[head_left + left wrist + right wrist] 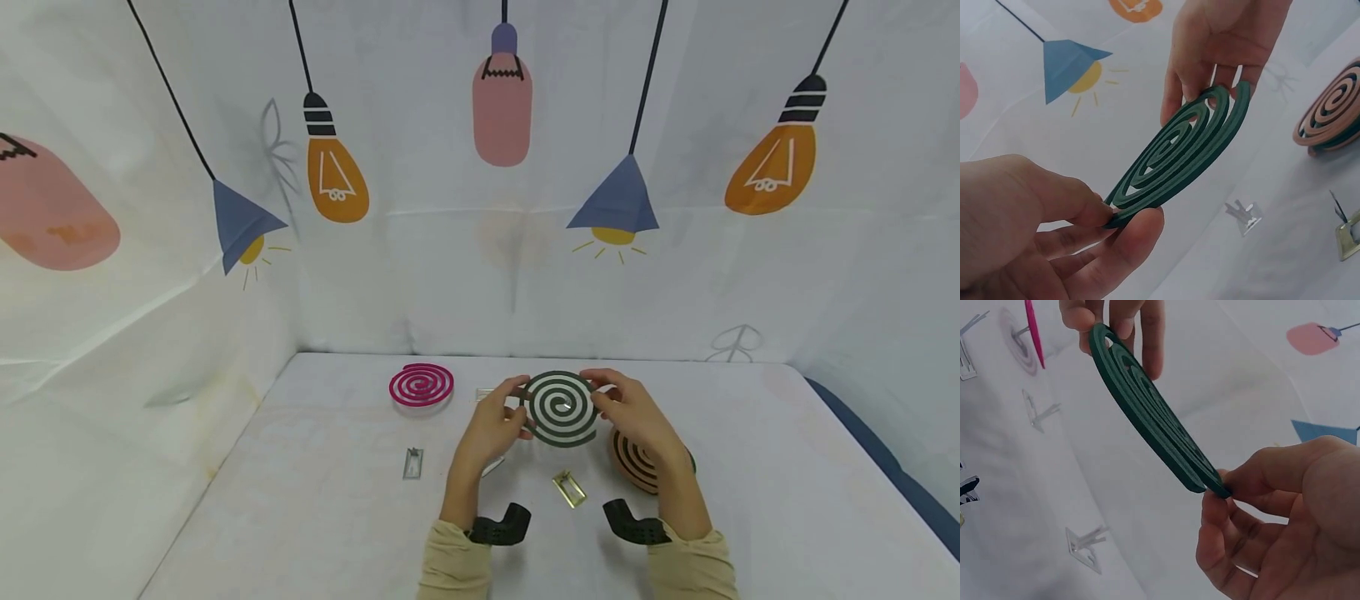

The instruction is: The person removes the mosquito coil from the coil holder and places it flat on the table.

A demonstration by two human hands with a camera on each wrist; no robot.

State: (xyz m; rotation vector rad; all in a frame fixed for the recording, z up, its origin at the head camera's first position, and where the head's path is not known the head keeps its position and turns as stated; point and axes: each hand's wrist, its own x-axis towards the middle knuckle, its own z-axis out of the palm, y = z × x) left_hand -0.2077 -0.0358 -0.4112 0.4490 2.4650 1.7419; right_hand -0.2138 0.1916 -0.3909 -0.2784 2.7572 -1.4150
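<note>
A green mosquito coil point(559, 408) is held up above the table, flat face toward the head camera. My left hand point(487, 429) pinches its left edge between thumb and fingers, while the right hand point(636, 418) grips the opposite edge with thumb and fingertips. Seen from the left wrist, the coil point(1169, 150) slants between both hands. Below and right of it lies a stack of coils, a brown coil point(633, 467) on top with green showing underneath; the right wrist hides part of the stack. A gold metal coil stand point(570, 489) lies in front, between the forearms.
A pink coil point(422, 386) sits raised at the back left. A silver coil stand point(412, 464) lies left of my hands. Another silver stand point(492, 466) is partly hidden by the left wrist, and one more point(483, 393) is behind that hand. A printed fabric wall point(450, 283) borders the table.
</note>
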